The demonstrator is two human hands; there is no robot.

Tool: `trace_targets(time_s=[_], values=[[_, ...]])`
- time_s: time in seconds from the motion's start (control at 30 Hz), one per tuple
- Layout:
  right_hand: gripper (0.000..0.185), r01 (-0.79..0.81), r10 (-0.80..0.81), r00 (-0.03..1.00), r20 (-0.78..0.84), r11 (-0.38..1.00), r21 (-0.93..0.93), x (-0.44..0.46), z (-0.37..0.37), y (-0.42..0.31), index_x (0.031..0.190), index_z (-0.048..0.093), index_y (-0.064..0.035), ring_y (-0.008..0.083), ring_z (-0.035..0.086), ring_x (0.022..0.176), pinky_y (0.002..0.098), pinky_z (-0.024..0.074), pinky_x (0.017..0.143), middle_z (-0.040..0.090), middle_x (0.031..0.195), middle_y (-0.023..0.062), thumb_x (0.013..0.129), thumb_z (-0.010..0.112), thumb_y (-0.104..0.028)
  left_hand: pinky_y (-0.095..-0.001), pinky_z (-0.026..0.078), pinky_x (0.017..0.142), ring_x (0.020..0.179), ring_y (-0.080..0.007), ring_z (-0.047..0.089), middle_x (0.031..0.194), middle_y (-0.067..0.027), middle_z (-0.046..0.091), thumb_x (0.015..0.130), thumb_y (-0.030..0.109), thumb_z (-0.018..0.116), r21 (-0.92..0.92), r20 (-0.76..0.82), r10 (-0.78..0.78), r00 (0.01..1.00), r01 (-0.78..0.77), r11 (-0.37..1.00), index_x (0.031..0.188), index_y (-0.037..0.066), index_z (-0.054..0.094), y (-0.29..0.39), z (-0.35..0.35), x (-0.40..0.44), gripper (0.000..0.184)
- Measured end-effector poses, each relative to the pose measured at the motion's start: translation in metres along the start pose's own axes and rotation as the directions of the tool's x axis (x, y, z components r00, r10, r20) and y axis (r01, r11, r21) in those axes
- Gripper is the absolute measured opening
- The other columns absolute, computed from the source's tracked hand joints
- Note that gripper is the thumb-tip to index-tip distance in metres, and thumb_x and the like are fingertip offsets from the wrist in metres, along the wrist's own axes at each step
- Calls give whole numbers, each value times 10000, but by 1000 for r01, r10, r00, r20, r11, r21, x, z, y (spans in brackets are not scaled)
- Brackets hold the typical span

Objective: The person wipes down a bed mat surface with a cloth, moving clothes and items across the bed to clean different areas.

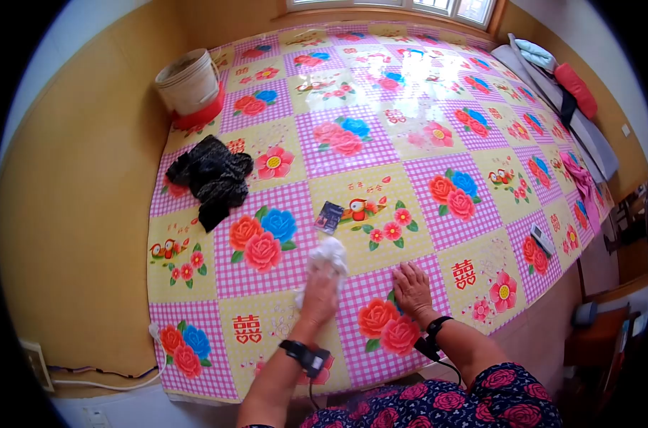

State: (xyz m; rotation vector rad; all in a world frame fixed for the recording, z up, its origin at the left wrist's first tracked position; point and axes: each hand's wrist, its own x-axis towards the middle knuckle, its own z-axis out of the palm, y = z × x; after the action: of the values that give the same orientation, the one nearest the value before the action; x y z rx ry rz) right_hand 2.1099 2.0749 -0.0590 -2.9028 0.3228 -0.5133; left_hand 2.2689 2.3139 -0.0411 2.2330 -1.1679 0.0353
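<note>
My left hand (321, 291) presses a crumpled white cloth (329, 251) onto the flower-patterned, checked plastic sheet (363, 274) spread over the wide raised surface. The fingers are closed on the cloth and partly hidden in it. To the right, my right hand (414, 291) lies flat on the sheet, fingers stretched out, holding nothing. Just beyond the cloth lies a small dark printed card or packet (329, 217); I cannot tell which. Both wrists wear black bands with a cable.
A crumpled black cloth (211, 178) lies at left. Behind it a whitish bucket (190, 84) stands at the wall. A handheld remote (542, 240) rests near the right edge beside a pink cloth (582, 187). Folded bedding (577, 89) lies far right. A white cable (106, 386) runs at lower left.
</note>
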Motion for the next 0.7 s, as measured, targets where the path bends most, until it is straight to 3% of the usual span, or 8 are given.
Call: trace_targets(time_s=[0.1,0.23,0.37,0.53,0.63,0.7], values=[[337,-6,6,1000,10,1000,-6,-1,2,1,1195,563,-156,293,419,1301,452,330,1053,498,1340,90,874,600,-250,-519,306,1112,1322,-428,373,1462,-129,410,811,100,587,-30,77,61,995,-59,998,1253,88,575,48,31,0,442],[307,18,-17,1000,-22,1000,23,1,-5,-1,1171,558,-131,309,436,1275,453,341,1047,511,1313,104,881,595,-224,-535,320,1091,1331,-423,368,1478,-86,404,833,107,575,-37,98,114,989,-111,993,1263,121,575,58,44,-1,430],[315,26,-24,999,-39,999,30,-3,0,3,1175,563,-125,312,434,1270,459,342,1039,507,1313,107,881,592,-233,-524,345,1063,1309,-425,392,1474,-106,390,852,128,592,124,81,31,996,-41,991,1256,153,595,64,25,-5,404],[361,1,-3,1000,25,996,86,-3,-5,5,1217,558,-118,307,417,1276,459,328,1045,490,1326,107,881,588,-247,-538,347,1045,1273,-444,414,1461,-122,403,809,81,572,255,-79,-101,992,118,960,1238,115,608,71,39,-10,432],[350,21,-21,1000,-3,986,164,-2,-4,10,1203,544,-147,329,404,1279,490,340,1021,453,1339,128,865,563,-239,-526,355,1045,1264,-449,415,1447,-132,418,801,90,576,305,-24,-163,986,163,938,1248,125,594,72,44,-4,449],[385,70,-76,997,25,979,192,-1,-11,21,1228,540,-144,317,419,1270,480,340,1023,471,1335,123,863,578,-262,-520,355,1054,1283,-442,403,1461,-134,407,785,83,568,296,-99,-86,991,111,949,1285,141,565,66,49,-11,504]])
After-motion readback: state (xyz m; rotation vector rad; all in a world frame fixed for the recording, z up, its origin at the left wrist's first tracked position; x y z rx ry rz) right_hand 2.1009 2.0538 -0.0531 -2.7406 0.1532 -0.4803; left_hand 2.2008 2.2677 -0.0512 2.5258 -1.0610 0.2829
